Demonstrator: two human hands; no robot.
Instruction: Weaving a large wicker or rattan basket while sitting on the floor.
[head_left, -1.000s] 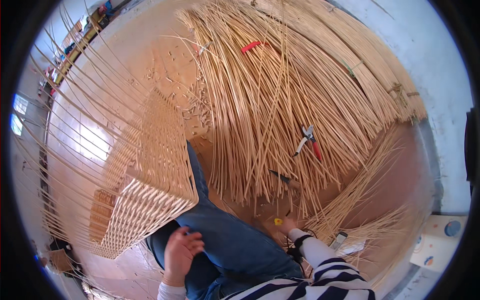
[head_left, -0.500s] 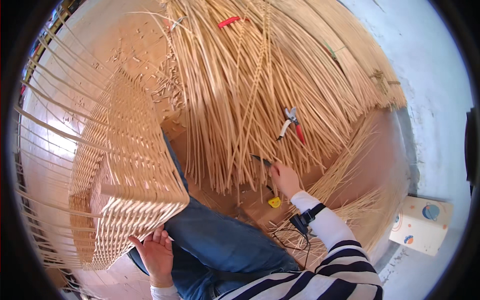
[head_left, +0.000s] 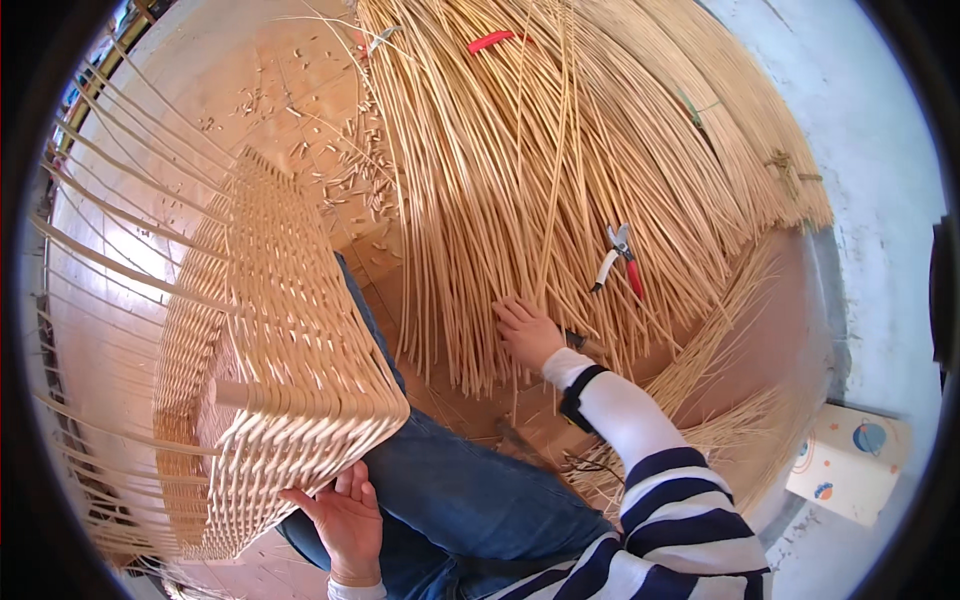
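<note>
A half-woven wicker basket [head_left: 315, 350], its long stakes sticking out to the left, leans on its side by my knees. My left hand [head_left: 350, 520] is palm up with loosely bent fingers apart, thumb and fingertips at the basket's lower corner. My right hand [head_left: 525, 335] reaches over the near ends of the pale wicker rods [head_left: 470, 230], its fingers stretched out on them. No knife shows in it. Red-and-white-handled pruning shears [head_left: 618, 260] lie on the rods to its right. A blurred blade-like thing [head_left: 522, 442] shows below my right hand; I cannot tell what it is.
Short rod offcuts [head_left: 355, 165] litter the floor at the back left. A red-handled tool [head_left: 490, 41] rests on the far rods. Thin rods [head_left: 735, 430] lie loose at the right, beside a white box [head_left: 850, 460] with planet pictures.
My right hand no longer shows the dark-bladed knife; its fingers have opened and moved left onto the rods. The yellow object has gone from sight. My left hand stays by the basket.
</note>
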